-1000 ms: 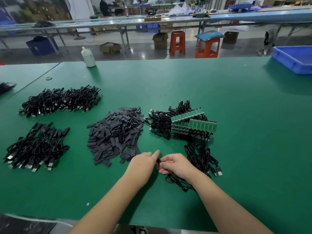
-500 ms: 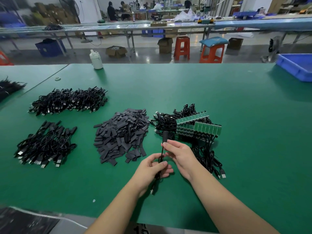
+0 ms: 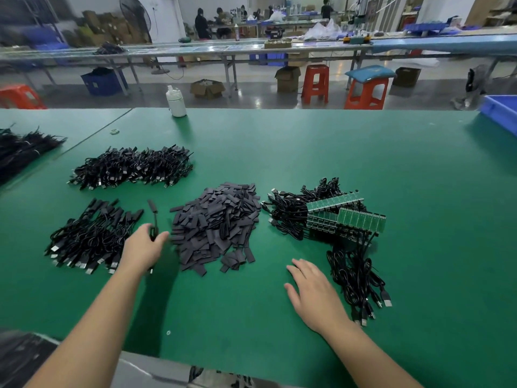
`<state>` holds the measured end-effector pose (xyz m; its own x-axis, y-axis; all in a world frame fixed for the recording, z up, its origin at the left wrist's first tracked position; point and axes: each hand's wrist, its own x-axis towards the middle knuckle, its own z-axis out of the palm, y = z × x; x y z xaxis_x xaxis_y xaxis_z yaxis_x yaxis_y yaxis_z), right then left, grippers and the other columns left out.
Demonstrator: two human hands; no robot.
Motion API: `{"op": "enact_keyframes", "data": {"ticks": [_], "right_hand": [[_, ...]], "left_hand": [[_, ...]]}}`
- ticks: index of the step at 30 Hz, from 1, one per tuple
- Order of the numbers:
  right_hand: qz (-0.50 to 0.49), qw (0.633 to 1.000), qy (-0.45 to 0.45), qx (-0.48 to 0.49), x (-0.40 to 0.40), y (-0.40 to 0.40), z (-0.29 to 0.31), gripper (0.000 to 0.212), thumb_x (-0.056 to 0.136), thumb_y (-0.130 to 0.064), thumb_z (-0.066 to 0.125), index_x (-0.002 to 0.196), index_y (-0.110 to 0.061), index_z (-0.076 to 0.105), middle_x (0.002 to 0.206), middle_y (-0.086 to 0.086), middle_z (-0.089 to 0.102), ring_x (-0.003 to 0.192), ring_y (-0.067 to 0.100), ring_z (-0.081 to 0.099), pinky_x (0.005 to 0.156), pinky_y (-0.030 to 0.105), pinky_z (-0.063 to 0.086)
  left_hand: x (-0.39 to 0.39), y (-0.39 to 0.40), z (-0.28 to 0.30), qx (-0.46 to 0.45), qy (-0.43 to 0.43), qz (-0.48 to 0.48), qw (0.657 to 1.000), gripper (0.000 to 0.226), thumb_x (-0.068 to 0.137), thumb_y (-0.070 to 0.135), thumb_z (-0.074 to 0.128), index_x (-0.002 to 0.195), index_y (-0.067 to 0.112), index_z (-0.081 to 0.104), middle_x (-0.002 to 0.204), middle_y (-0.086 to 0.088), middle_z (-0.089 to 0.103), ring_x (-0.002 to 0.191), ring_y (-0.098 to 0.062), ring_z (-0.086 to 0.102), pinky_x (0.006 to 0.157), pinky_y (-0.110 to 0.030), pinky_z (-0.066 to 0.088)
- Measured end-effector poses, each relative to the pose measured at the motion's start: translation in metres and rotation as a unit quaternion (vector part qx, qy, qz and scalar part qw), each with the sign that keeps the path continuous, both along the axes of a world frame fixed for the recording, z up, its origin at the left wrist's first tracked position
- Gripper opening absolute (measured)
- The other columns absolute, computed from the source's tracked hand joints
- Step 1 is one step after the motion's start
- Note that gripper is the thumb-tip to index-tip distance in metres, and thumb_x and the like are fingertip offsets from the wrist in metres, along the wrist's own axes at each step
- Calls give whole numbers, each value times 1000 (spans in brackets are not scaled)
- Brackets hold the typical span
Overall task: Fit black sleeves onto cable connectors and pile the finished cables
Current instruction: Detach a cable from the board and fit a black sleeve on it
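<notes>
Left hand (image 3: 144,249) grips a sleeved cable (image 3: 153,219) left of centre, beside the finished pile (image 3: 92,236); right hand (image 3: 314,292) flat, empty on the counter (image 3: 363,152). A careless toss could shake that sleeve loose or snag neighbours.

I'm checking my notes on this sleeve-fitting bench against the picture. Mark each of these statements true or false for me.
1. The left hand grips a cable with a sleeved end sticking up. True.
2. The right hand holds a black sleeve. False: it lies flat and open on the green table, holding nothing.
3. The loose sleeve pile lies between the near-left cable pile and the cables with green boards. True.
4. A white bottle stands at the table's far edge. True.
5. The blue bin sits at the table's left edge. False: it is at the far right.
</notes>
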<state>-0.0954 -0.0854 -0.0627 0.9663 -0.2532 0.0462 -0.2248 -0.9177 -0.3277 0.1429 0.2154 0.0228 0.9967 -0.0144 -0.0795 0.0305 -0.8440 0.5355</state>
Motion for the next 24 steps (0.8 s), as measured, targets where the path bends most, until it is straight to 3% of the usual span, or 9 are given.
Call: {"op": "enact_keyframes", "data": {"ticks": [2, 6, 10, 14, 17, 19, 21, 24], "right_hand": [[2, 1000, 4, -5, 0, 1, 0, 53, 104, -49, 32, 152, -27, 34, 160, -9, 28, 150, 12, 18, 123, 31, 13], [0, 1000, 8, -9, 1, 0, 0, 54, 104, -50, 30, 153, -27, 32, 161, -9, 25, 151, 11, 16, 123, 31, 11], [2, 1000, 10, -12, 0, 1, 0, 54, 104, -50, 29, 154, -28, 31, 162, -10, 24, 151, 10, 15, 122, 29, 7], [-1, 1000, 15, -7, 0, 1, 1, 54, 104, -50, 29, 153, -28, 31, 162, -10, 25, 151, 10, 15, 122, 30, 8], [1, 1000, 9, -4, 0, 2, 3, 54, 104, -50, 29, 153, -28, 31, 161, -10, 26, 151, 10, 16, 122, 29, 7], [3, 1000, 8, -1, 0, 1, 3, 53, 104, -49, 30, 152, -28, 32, 161, -10, 27, 150, 10, 17, 122, 29, 7], [5, 1000, 6, 4, 0, 3, 5, 52, 104, -48, 32, 152, -28, 33, 160, -10, 28, 150, 10, 17, 121, 28, 6], [4, 999, 25, 29, 2, 3, 14, 50, 103, -45, 38, 149, -26, 39, 158, -9, 32, 149, 12, 22, 122, 30, 12]], "left_hand": [[20, 14, -7, 74, 10, 0, 997, 68, 97, 37, 58, 148, 4, 31, 140, -23, 49, 124, -40, 50, 100, -50, 44], [32, 13, -21, 172, -24, -23, 984, 53, 97, 26, 56, 142, 3, 39, 142, -20, 44, 129, -38, 43, 105, -51, 42], [21, 3, -37, 240, -14, -92, 966, 38, 99, 27, 49, 131, 7, 53, 130, -14, 54, 122, -30, 49, 100, -45, 47], [14, 8, -38, 344, -30, -74, 936, 31, 98, 29, 43, 117, 11, 59, 113, -8, 62, 107, -26, 54, 88, -37, 50], [13, 14, -39, 377, -14, -67, 924, 31, 95, 24, 42, 118, 14, 59, 117, -6, 62, 112, -26, 52, 93, -36, 46], [12, 16, -43, 392, -3, -62, 918, 38, 93, 19, 41, 128, 16, 55, 135, -6, 56, 135, -28, 39, 111, -41, 32], [9, 13, -44, 393, -25, -67, 917, 41, 93, 19, 42, 133, 17, 53, 145, -5, 50, 144, -28, 27, 119, -45, 19], [0, -16, -35, 358, -143, -132, 913, 35, 92, 24, 50, 124, 18, 63, 132, -4, 61, 133, -26, 45, 113, -43, 35]]}}
